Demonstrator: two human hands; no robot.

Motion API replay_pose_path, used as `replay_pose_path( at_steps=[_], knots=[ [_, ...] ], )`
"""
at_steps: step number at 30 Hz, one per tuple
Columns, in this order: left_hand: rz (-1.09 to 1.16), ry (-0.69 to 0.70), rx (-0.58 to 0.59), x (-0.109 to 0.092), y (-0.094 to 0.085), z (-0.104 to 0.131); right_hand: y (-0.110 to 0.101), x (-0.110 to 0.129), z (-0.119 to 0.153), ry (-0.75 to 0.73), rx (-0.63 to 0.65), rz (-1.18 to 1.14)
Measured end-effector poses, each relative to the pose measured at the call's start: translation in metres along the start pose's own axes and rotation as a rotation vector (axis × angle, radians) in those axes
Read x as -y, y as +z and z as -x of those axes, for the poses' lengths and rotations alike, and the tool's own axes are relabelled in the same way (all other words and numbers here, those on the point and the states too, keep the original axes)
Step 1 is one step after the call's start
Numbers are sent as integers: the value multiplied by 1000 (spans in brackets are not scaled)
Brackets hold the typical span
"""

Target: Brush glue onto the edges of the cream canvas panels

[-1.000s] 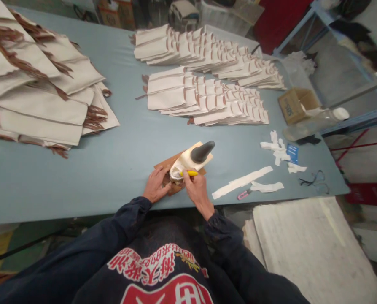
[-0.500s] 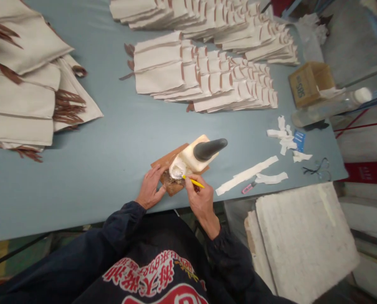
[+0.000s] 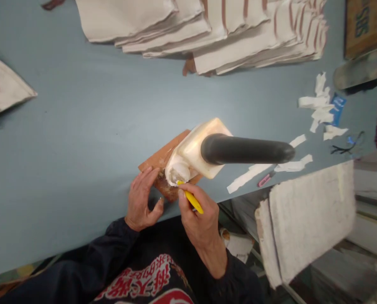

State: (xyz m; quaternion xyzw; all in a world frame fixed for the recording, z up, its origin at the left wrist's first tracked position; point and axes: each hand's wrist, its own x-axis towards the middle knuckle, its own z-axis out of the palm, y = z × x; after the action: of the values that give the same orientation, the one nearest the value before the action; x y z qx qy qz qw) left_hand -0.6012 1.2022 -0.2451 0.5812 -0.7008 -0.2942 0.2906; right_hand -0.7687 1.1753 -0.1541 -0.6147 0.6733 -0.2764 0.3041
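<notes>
A cream glue bottle (image 3: 197, 151) with a long dark nozzle (image 3: 245, 149) stands on a brown board (image 3: 159, 159) near the front edge of the blue table (image 3: 81, 126). White glue (image 3: 176, 171) is heaped at the bottle's near side. My right hand (image 3: 198, 216) pinches a thin yellow stick (image 3: 191, 198), its tip touching the glue. My left hand (image 3: 141, 197) lies flat on the board's near left corner, holding it down.
Stacks of cream fabric pieces with brown trim (image 3: 207, 33) lie at the back. White paper strips (image 3: 321, 105), a pink clip (image 3: 265, 179), a black cord (image 3: 346, 145) and a cardboard box (image 3: 365, 25) are at the right. A white slab (image 3: 308, 219) stands off the table's front right.
The view has dropped and closed in on the bottle and board. My right hand has tilted the yellow stick so its tip stays in the glue; my left hand stays on the board.
</notes>
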Motion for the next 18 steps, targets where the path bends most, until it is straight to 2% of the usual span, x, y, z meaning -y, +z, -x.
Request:
replay_pose_path(
  at_steps=[5, 13, 18],
  knots=[
    [-28, -8, 13, -2, 0, -1, 3, 3, -5, 2, 24, 17],
    [-37, -19, 6, -3, 0, -1, -27, 9, 7, 10, -89, -131],
    [-55, -20, 10, -4, 0, -1, -32, -1, 16, -23, -24, -148]
  ],
)
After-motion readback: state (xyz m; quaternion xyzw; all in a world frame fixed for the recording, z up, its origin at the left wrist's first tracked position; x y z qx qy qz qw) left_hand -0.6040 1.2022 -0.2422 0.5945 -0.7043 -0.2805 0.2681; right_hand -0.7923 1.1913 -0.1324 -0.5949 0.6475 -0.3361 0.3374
